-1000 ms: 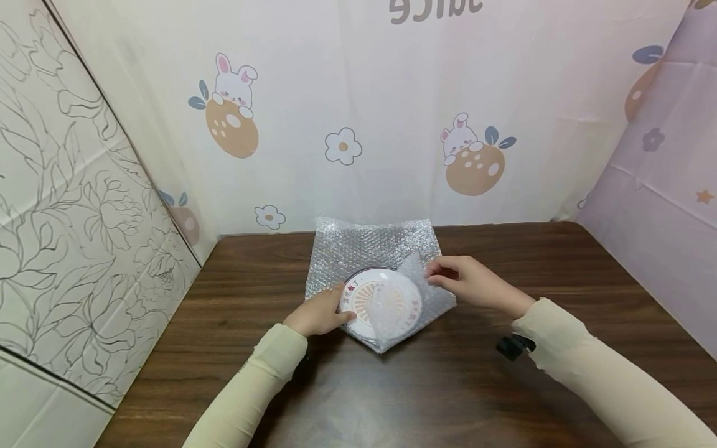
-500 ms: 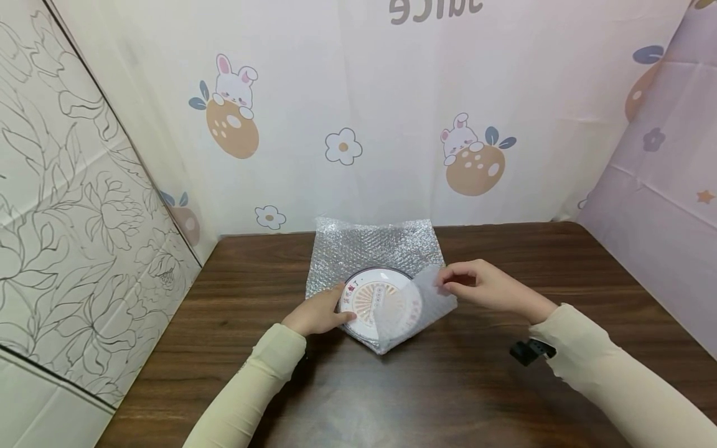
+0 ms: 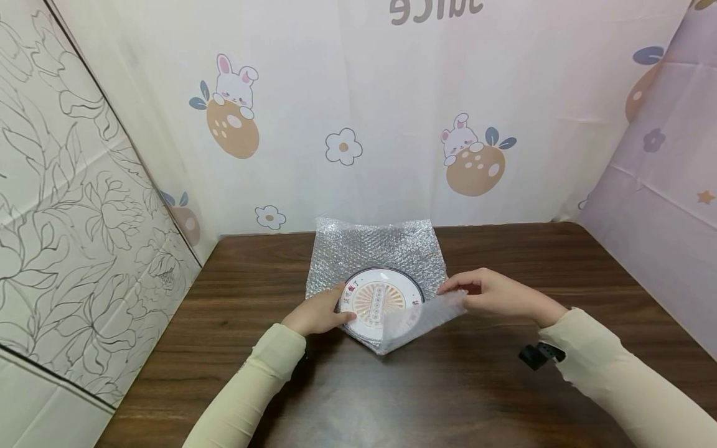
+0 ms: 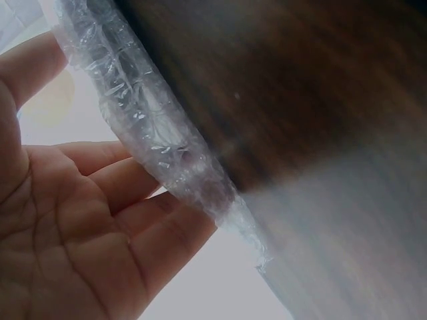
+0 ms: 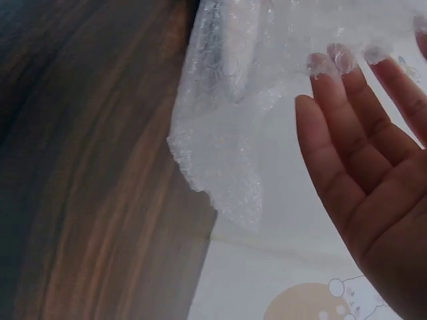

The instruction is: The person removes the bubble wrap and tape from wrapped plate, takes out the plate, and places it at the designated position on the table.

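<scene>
A round white plate [image 3: 400, 281] with an orange sunburst and red characters lies in the middle of the table on a sheet of clear bubble wrap [image 3: 381, 244]. My left hand [image 3: 316, 311] grips the plate's left edge, thumb over the rim; in the left wrist view its fingers [image 4: 170, 233] meet the wrapped edge. On the plate's other side, my right hand [image 3: 498, 295] holds a lifted flap of the wrap between thumb and fingers. That flap hides the plate's lower right part. Fingertips [image 5: 341, 59] show against the film in the right wrist view.
The dark wooden table [image 3: 437, 398] runs back to a patterned wall cloth [image 3: 392, 93]. A panel with flower drawings [image 3: 84, 205] stands along the left side, and more cloth [image 3: 661, 186] hangs at the right.
My right hand has moved right and slightly down, drawing the wrap flap back with it. More of the plate's face is uncovered. My left hand has stayed put.
</scene>
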Action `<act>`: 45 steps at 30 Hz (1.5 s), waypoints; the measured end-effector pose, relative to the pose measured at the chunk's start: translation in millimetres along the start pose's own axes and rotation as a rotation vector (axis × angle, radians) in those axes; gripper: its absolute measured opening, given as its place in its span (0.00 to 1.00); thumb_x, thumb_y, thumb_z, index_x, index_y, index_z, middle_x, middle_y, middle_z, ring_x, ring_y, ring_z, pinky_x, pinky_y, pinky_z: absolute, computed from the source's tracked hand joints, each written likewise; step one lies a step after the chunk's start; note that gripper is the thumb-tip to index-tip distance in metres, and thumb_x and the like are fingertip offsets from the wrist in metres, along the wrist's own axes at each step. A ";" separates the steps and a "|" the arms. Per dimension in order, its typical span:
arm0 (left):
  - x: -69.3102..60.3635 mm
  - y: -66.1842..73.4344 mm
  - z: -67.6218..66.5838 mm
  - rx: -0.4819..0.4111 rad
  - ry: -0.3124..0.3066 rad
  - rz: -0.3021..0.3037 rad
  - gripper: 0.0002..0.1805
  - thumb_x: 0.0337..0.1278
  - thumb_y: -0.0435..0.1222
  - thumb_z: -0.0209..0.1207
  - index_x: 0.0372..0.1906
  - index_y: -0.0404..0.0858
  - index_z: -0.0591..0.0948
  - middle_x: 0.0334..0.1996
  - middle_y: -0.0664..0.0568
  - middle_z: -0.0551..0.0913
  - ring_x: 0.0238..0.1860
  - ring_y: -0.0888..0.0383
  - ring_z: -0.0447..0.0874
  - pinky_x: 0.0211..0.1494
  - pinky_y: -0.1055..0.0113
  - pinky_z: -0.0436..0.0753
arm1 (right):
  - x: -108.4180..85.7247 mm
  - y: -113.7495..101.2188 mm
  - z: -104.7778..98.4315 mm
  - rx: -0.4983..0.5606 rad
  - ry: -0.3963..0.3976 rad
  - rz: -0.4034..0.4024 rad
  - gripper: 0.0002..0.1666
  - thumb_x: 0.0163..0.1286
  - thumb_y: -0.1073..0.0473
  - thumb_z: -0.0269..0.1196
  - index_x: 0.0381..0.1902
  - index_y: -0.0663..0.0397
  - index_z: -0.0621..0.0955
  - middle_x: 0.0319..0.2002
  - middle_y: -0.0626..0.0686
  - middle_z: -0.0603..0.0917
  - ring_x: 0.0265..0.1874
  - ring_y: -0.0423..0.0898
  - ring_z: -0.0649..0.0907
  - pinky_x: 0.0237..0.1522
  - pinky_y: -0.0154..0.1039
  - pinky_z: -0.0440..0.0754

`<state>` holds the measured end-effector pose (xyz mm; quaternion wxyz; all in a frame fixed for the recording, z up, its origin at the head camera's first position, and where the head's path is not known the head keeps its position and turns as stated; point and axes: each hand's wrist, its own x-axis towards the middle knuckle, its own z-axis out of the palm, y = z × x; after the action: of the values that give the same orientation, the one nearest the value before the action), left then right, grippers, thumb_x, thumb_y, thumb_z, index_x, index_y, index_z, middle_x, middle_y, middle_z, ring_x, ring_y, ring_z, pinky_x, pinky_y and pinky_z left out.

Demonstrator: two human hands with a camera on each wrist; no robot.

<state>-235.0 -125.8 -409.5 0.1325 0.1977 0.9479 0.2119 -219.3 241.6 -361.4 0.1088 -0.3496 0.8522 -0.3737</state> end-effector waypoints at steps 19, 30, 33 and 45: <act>-1.4 1.1 -0.4 -0.002 0.006 0.002 0.44 0.63 0.49 0.60 0.74 0.28 0.57 0.74 0.39 0.62 0.74 0.44 0.61 0.76 0.52 0.63 | -16.2 -7.1 28.2 -0.092 -0.215 0.006 0.25 0.73 0.48 0.58 0.61 0.57 0.77 0.57 0.53 0.81 0.57 0.50 0.80 0.56 0.51 0.81; -1.5 1.5 -0.4 0.004 -0.001 -0.001 0.45 0.63 0.50 0.60 0.74 0.29 0.57 0.74 0.40 0.62 0.74 0.45 0.62 0.75 0.53 0.64 | -20.7 -11.4 45.3 -0.325 -0.210 0.022 0.36 0.68 0.40 0.62 0.67 0.53 0.73 0.66 0.56 0.74 0.63 0.56 0.75 0.60 0.54 0.77; -2.0 1.8 -0.6 -0.001 -0.002 -0.001 0.45 0.63 0.49 0.60 0.74 0.28 0.57 0.74 0.40 0.62 0.74 0.45 0.62 0.75 0.53 0.64 | -21.4 -11.2 49.5 -0.360 -0.215 0.045 0.39 0.66 0.40 0.64 0.68 0.54 0.72 0.68 0.58 0.70 0.65 0.57 0.74 0.61 0.55 0.77; -0.6 0.4 0.2 -0.004 -0.006 -0.007 0.45 0.63 0.50 0.60 0.75 0.30 0.57 0.74 0.40 0.61 0.74 0.45 0.61 0.76 0.53 0.64 | -24.1 -12.0 58.7 -0.500 -0.187 0.022 0.47 0.59 0.45 0.70 0.72 0.57 0.67 0.72 0.65 0.64 0.68 0.64 0.70 0.61 0.59 0.75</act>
<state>-234.2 -125.6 -409.4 0.1364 0.1949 0.9477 0.2128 -169.2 219.3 -395.6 0.1012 -0.3893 0.9081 -0.1163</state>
